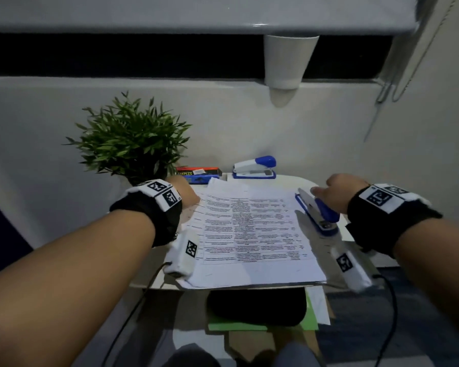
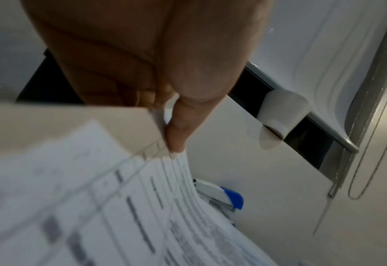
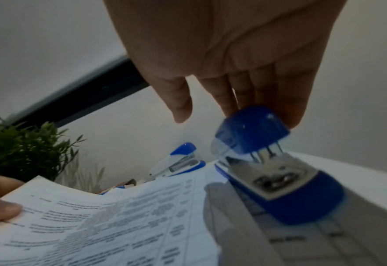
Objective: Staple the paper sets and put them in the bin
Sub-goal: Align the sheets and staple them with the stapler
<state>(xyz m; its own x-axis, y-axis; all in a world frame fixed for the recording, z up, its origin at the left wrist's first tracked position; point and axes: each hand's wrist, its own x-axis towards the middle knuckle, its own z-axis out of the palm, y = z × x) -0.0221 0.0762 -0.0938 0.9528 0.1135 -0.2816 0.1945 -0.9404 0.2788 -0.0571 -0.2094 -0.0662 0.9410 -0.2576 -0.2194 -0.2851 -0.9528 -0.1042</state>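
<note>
- A stack of printed paper sheets [image 1: 252, 234] is seen lying in the middle of a small white table [image 1: 300, 181], with its near edge overhanging the table's front.
- The far-left corner of the stack, at about ten o'clock from its centre, is pinched by the left hand [image 1: 186, 193]; in the left wrist view the thumb [image 2: 178, 133] is pressed on the fanned sheet edges, with the other fingers curled beneath.
- A blue and white stapler [image 1: 317, 210] is placed at the stack's right edge, at about three o'clock from the centre, and is angled along that edge.
- The right hand [image 1: 337, 190] is held over this stapler; in the right wrist view its fingertips [image 3: 229, 106] touch the blue top cap [image 3: 251, 129], which is raised above the metal magazine, while the thumb is held apart from the cap. The fingers are seen fairly straight, not wrapped round the body.
- A second stapler [image 1: 255, 168] is seen closed at twelve o'clock, at the table's back edge by the wall.
- A box of staples [image 1: 198, 172] lies just to the left of it, at about eleven o'clock.
- A green potted plant [image 1: 129, 139] stands at ten o'clock, behind the left wrist.
- A bin cannot be made out with certainty in any view.
</note>
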